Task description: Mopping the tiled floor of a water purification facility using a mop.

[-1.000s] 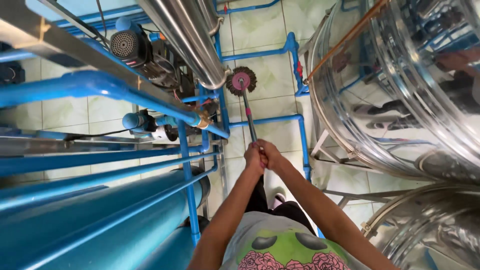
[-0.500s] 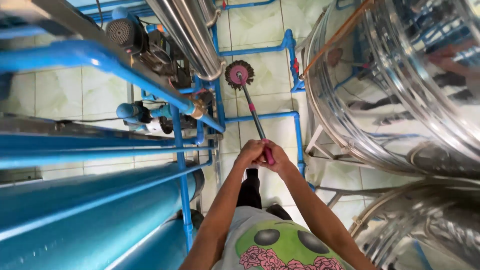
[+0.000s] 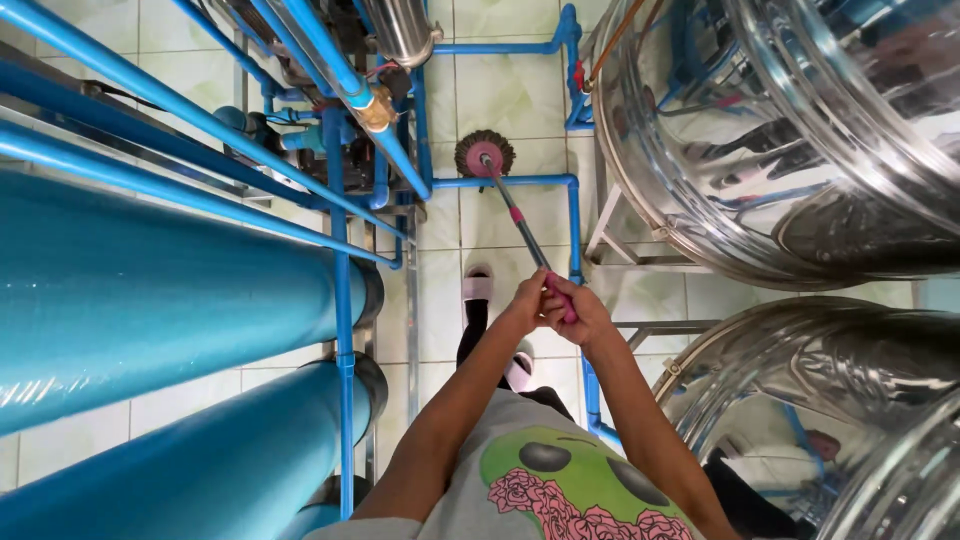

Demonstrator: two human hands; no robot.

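Both hands were wrapped around the pink handle end of a mop (image 3: 525, 235), which served as the centre of the scene. The left hand (image 3: 523, 303) had its grip clamped on the handle just left of the right hand (image 3: 582, 312), whose grip was likewise clamped on it, the two touching each other. From the hands the shaft ran away, upward in the view, to the mop head (image 3: 485, 154), a round brownish tuft with a pink hub that rested on the pale tiled floor (image 3: 510, 90). The head lay just above a blue pipe (image 3: 505, 182) that crossed the floor and turned down along the right of the shaft.

Left of the mop, two large blue cylinders (image 3: 150, 290) lay on their sides, one nearer the person than the other, with thin blue pipes slanting across above them. A brass fitting (image 3: 376, 108) sat on one of those pipes, up and left of the mop head. Right of the mop stood a shiny steel tank (image 3: 780, 130), and a second steel tank (image 3: 800, 400) stood below it, nearer the person. Beneath the hands a foot in a pink sandal (image 3: 478, 287) stood on the tiles just left of the shaft. The person's grey shirt with a green print (image 3: 560, 480) filled the bottom of the view.
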